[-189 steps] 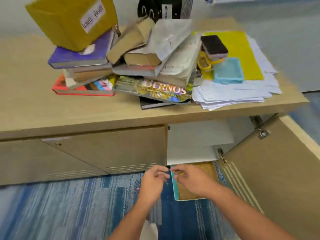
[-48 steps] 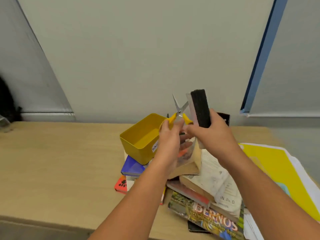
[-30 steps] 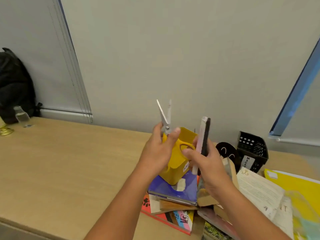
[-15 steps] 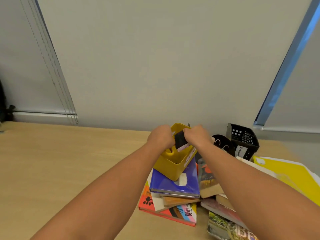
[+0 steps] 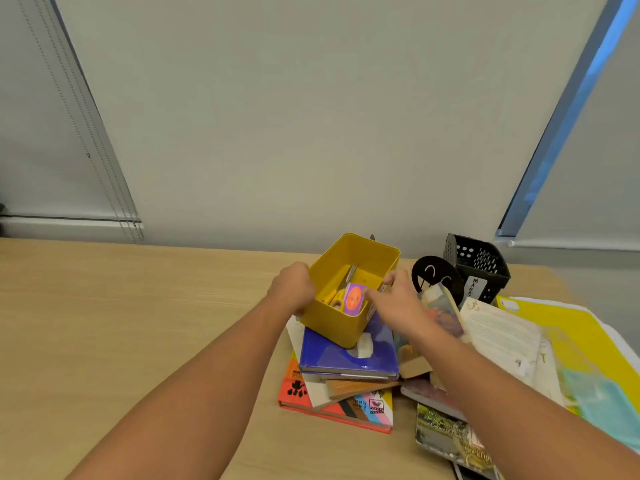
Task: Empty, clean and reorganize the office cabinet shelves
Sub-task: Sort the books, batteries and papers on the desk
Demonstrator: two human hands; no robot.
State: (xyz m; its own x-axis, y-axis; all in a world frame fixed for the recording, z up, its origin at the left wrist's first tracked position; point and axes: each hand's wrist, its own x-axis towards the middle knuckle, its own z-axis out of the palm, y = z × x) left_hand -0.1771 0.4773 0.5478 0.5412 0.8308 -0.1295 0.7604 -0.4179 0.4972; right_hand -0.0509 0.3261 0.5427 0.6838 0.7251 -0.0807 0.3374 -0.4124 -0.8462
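A yellow box [image 5: 332, 323] sits tilted on a blue book [image 5: 346, 358] at the top of a stack of books. Inside it lie yellow-handled scissors [image 5: 341, 292] and a board eraser [image 5: 355, 299] showing an orange and purple label. My left hand [image 5: 292, 289] is closed around the box's left wall. My right hand [image 5: 398, 306] pinches the box's right rim, its fingertips close to the eraser.
The wooden cabinet top [image 5: 138, 306] stretches bare to the left. A black mesh holder [image 5: 481, 268] and a black round piece [image 5: 434, 275] stand behind the books. Loose papers and a yellow folder [image 5: 588, 341] lie at the right, with more books in front.
The scissors from my left hand and the eraser from my right hand now lie in the yellow box. Both hands have moved to the box's sides.
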